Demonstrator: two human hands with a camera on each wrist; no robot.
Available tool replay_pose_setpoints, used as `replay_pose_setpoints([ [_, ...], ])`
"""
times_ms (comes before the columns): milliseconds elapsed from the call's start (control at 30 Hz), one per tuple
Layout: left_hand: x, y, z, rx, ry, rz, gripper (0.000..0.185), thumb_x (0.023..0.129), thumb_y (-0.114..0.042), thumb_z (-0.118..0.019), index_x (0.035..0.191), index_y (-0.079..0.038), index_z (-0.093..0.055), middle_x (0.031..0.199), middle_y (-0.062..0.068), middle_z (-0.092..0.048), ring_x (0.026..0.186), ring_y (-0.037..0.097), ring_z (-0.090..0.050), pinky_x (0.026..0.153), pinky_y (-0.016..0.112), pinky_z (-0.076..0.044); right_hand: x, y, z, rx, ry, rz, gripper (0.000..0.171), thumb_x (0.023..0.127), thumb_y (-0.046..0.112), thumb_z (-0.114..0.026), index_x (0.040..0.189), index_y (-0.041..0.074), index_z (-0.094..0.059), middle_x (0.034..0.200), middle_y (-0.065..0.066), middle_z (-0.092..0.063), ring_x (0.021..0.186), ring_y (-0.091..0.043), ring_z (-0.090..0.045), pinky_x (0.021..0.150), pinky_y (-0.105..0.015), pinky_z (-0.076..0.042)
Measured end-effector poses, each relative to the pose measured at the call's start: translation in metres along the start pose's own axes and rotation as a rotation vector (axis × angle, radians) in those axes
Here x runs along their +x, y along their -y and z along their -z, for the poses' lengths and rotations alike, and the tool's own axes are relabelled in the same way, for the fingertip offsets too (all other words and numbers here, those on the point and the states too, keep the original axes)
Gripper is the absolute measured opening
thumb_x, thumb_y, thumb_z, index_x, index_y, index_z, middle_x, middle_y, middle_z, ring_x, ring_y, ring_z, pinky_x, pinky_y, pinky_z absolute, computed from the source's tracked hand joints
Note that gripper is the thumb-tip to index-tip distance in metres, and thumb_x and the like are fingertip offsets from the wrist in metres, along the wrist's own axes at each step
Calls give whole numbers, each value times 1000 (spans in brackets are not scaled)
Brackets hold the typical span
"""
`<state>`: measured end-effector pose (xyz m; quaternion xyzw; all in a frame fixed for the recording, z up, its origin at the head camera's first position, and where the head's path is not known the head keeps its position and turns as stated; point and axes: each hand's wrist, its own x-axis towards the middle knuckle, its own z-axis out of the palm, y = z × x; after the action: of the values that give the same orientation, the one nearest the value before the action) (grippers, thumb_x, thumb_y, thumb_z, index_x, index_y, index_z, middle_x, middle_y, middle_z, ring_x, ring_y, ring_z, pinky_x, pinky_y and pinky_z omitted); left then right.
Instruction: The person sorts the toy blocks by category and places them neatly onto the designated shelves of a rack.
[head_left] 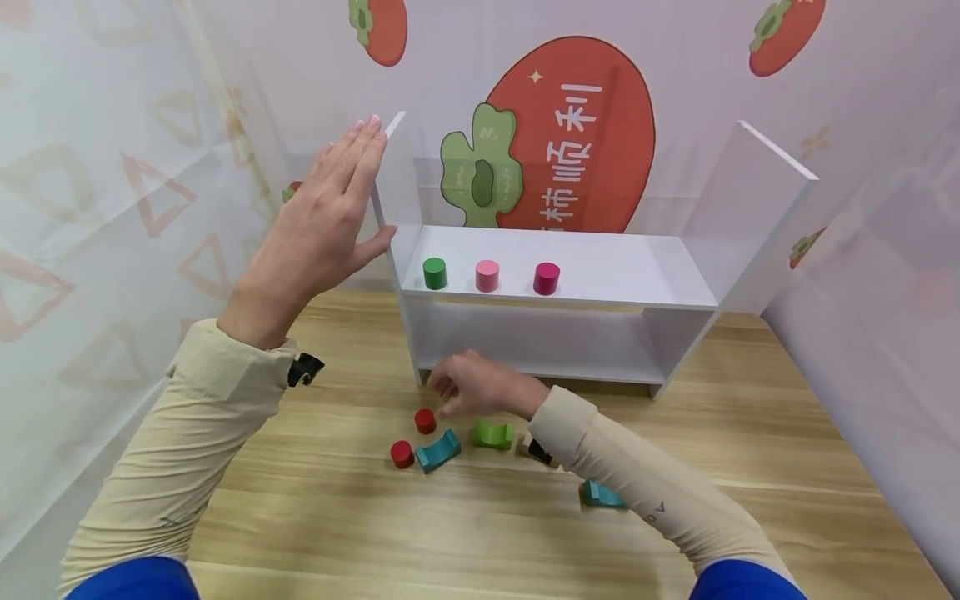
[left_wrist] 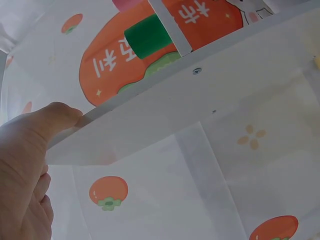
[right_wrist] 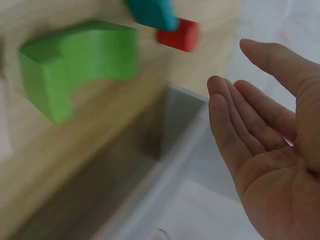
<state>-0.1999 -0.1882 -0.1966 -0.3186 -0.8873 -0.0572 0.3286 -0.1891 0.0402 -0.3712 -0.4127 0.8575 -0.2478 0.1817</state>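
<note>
Head view, left hand: the left hand (head_left: 330,218) is raised, fingers straight and together, laid flat against the left side panel of the white shelf (head_left: 592,267); the thumb is pressed to the panel's front edge.
Head view, right hand: the right hand (head_left: 480,387) is lowered over the table (head_left: 337,517) before the shelf's bottom left corner, fingers relaxed, nothing held; a red cylinder (head_left: 425,421) is just beside the fingertips.
Head view, surroundings: a second red cylinder (head_left: 402,454), a blue arch (head_left: 438,451) and a green arch (head_left: 492,434) are seen near the wrist; three cylinders stand on the shelf's upper board.
Left wrist view: the thumb (left_wrist: 57,116) is seen pressed on the panel's edge; a green cylinder (left_wrist: 148,36) shows beyond.
Right wrist view: the palm (right_wrist: 272,150) is open and empty; the green arch (right_wrist: 75,65) and red cylinder (right_wrist: 179,35) are blurred.
</note>
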Motion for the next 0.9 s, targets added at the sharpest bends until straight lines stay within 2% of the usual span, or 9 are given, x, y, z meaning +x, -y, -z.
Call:
replay_pose_setpoints([
  [200, -1, 1, 0, -8, -4, -2, 96, 91, -13, -79, 165, 4, -22, 175, 20, -24, 164, 36, -24, 135, 52, -20, 12, -14, -24, 23, 1, -52, 33, 92, 10, -81, 123, 1, -75, 116, -9, -78, 99, -14, -73, 86, -18, -59],
  [433, 0, 1, 0, -12, -6, -8, 95, 91, -13, -79, 165, 4, -22, 175, 20, -25, 164, 36, -24, 134, 53, -20, 21, -19, -44, 66, 36, -105, 28, 92, 10, -81, 118, 5, -74, 108, -5, -77, 96, -12, -72, 82, -16, -58],
  [700, 1, 1, -1, -14, -6, -9, 95, 91, -14, -79, 165, 4, -22, 175, 21, -25, 164, 35, -24, 135, 53, -20, 25, -23, -52, 96, 25, -94, 31, 90, 10, -84, 119, 5, -75, 104, -2, -76, 88, -5, -68, 79, -14, -58],
  [900, 1, 1, -1, -29, -21, -17, 95, 90, -11, -79, 165, 4, -23, 174, 21, -26, 164, 35, -24, 135, 52, -20, 31, -24, -57, 48, 11, -65, 25, 91, 15, -83, 114, 5, -76, 101, -2, -76, 85, -4, -67, 77, -12, -57],
])
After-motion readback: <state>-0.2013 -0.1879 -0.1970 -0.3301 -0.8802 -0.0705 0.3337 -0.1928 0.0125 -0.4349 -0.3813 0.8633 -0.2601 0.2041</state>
